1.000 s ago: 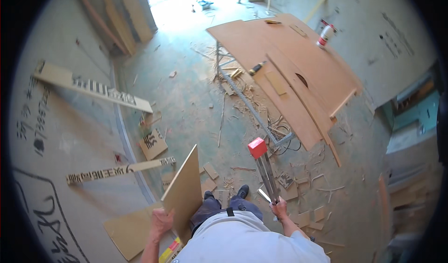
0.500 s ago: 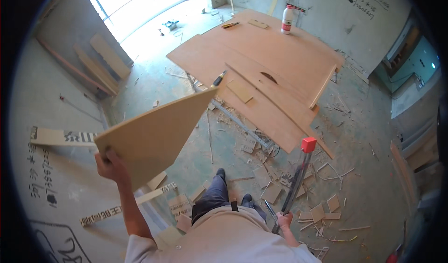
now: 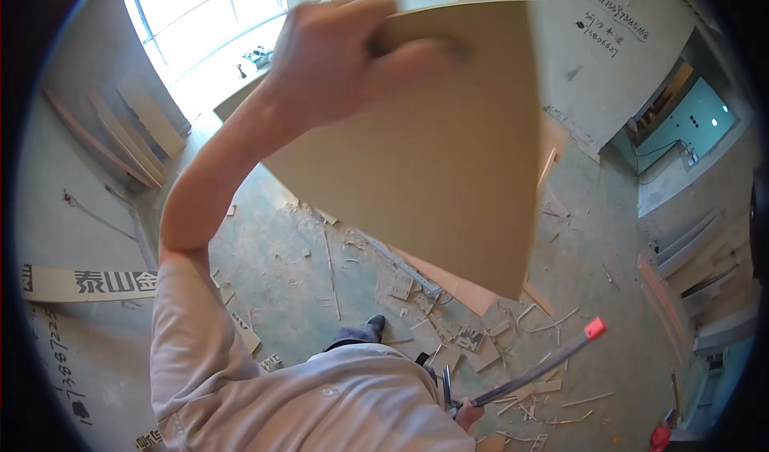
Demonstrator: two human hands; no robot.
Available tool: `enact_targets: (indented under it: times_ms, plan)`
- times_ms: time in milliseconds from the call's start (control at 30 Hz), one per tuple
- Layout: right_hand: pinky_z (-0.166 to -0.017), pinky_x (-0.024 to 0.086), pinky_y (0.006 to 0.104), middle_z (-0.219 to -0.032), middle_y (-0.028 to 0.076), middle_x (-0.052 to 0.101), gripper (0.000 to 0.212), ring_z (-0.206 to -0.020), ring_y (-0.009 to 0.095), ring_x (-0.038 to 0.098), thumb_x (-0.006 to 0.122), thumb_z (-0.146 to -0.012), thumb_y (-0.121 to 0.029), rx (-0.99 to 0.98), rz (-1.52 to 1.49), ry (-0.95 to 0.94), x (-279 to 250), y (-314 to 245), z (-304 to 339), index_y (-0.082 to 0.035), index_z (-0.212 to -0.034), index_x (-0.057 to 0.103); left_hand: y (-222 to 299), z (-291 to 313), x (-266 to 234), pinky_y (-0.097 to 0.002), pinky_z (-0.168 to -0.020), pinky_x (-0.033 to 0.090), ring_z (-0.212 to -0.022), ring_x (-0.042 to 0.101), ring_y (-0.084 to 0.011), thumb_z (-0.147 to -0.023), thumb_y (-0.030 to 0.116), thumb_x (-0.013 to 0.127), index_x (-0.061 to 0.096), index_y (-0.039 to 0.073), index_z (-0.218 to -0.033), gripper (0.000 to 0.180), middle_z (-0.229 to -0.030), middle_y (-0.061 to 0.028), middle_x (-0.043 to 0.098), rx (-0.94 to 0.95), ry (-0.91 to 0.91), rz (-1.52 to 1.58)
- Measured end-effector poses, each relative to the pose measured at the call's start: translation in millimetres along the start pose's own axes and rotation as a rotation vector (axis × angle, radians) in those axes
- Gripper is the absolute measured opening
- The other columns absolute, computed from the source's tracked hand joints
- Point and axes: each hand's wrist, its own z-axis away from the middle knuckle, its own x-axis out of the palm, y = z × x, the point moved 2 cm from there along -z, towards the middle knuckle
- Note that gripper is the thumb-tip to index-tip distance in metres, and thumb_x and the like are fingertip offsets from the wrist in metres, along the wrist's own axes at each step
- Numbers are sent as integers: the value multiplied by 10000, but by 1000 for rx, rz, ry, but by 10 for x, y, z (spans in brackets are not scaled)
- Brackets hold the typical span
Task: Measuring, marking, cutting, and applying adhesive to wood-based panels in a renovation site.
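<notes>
My left hand (image 3: pixel 328 63) is raised high in front of me, its fingers gripping the top edge of a flat tan board (image 3: pixel 432 163). The board hangs tilted and hides most of the work surface behind it. Low at the right, my right hand (image 3: pixel 468 414) is closed around a long dark bar-like tool (image 3: pixel 533 362) with a red block at its far end. A shiny metal piece stands beside that grip; the tool's exact kind does not show.
Brown panel edges (image 3: pixel 460 284) stick out below the board. Offcuts (image 3: pixel 481 356) and thin strips litter the floor. Planks (image 3: pixel 148 119) lean against the left wall, and more boards (image 3: pixel 681 284) lie at the right. A doorway (image 3: pixel 681 123) opens on the right.
My left hand has swung the board up and to the right, across the panels. The tool in my right hand has dropped lower, its red end pointing farther right.
</notes>
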Motion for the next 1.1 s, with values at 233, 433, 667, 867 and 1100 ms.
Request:
enact_targets:
  times_ms: [233, 433, 667, 867, 1100]
  plan:
    - [-605, 490, 381, -799, 99, 620, 154, -681, 219, 594, 656, -660, 10, 210, 35, 359, 23, -51, 560, 104, -762, 588, 131, -831, 926, -409, -526, 530, -544, 661, -282, -852, 640, 660, 639, 65, -710, 593, -608, -116, 642, 258, -46, -1]
    - [-616, 484, 386, -787, 95, 607, 120, -690, 220, 585, 626, -702, -13, 182, 12, 342, -185, 45, 723, 70, -775, 581, -258, -646, 1897, -435, -510, 522, -539, 649, -270, -841, 673, 641, 600, 81, -662, 620, -600, -74, 636, 248, -139, 48]
    - [-696, 496, 386, -855, 113, 632, 132, -767, 226, 597, 563, -838, -91, 93, 196, -108, -820, 289, 278, 35, -872, 583, 141, -266, 2326, -371, -424, 452, -487, 596, -209, -824, 664, 663, 528, 132, -672, 569, -592, -18, 566, 432, 79, 151]
    - [-765, 507, 386, -914, 128, 654, 178, -833, 230, 607, 510, -955, -157, 65, 382, -522, -1659, 558, -271, 5, -956, 584, 871, 352, 2755, -320, -426, 425, -519, 569, -170, -831, 649, 663, 473, 165, -670, 544, -605, 13, 497, 575, -55, 220]
    - [-553, 466, 333, -681, 51, 523, 134, -583, 171, 532, 589, -724, 31, -212, -336, 234, -1972, -1681, -1272, -49, -761, 488, 1359, 837, 3326, -295, -471, 435, -575, 559, -156, -797, 625, 700, 446, 162, -681, 541, -618, 16, 472, 604, -154, 163]
